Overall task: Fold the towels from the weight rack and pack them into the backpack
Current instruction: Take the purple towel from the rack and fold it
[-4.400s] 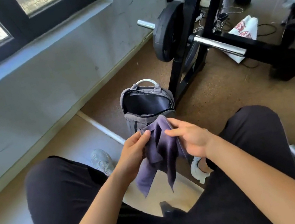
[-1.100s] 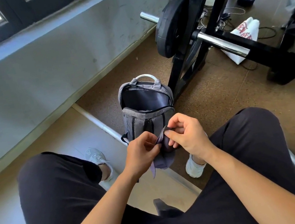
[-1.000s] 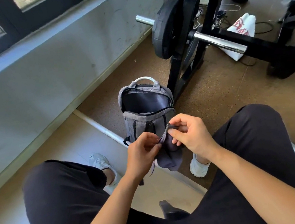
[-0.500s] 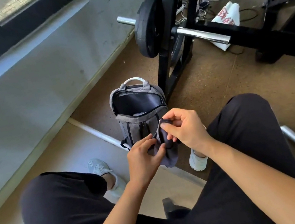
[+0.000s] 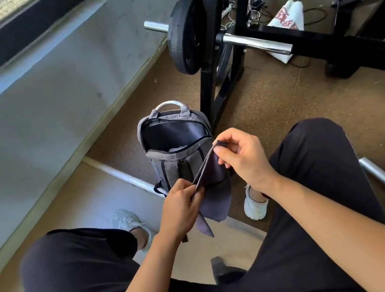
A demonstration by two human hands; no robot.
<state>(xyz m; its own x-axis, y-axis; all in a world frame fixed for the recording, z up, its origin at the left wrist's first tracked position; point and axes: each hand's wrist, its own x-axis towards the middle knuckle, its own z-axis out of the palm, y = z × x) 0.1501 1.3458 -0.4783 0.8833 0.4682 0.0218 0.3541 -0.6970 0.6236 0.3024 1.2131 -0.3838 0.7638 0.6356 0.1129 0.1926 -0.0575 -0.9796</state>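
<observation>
Head view: the left hand (image 5: pixel 180 208) pinches the towel (image 5: pixel 213 188) at its lower corner, while the right hand (image 5: pixel 242 156), raised with fingers curled, pinches its upper corner. The towel hangs between the knees, before the open backpack (image 5: pixel 176 146) on the floor.

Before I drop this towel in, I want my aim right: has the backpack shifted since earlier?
No. The backpack still stands beside the rack post, as before.

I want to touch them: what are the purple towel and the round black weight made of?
The towel looks like thin, soft matte cloth: it droops and creases. The weight plate looks dull black, maybe rubber or coated metal; I cannot tell which.
</observation>
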